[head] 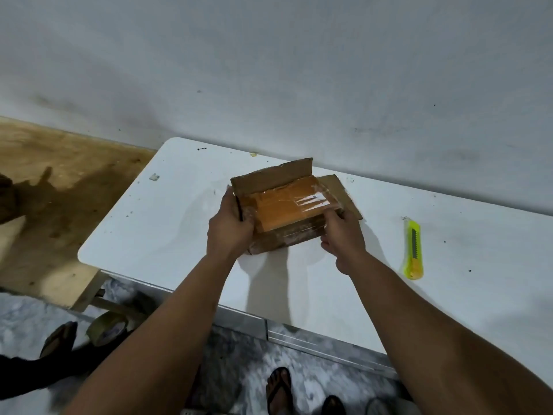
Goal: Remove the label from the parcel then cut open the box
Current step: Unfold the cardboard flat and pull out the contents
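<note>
A small brown cardboard box (287,235) sits on the white table (167,223) near the wall. Its far flap (269,177) stands up and a right flap (344,193) lies folded outward. Inside shows an orange packet under clear plastic wrap (287,205). My left hand (230,226) grips the box's left edge, thumb curled over the rim. My right hand (341,238) holds the right near corner, fingers curled against the box. A yellow-green utility knife (413,250) lies on the table to the right of the box, apart from both hands. No label is visible.
The wall runs right behind the table. A roll of brown tape (107,327) lies on the floor at lower left beside a sandalled foot (59,336). My sandalled feet (279,390) show below the table's front edge. A wooden board (45,205) lies at left.
</note>
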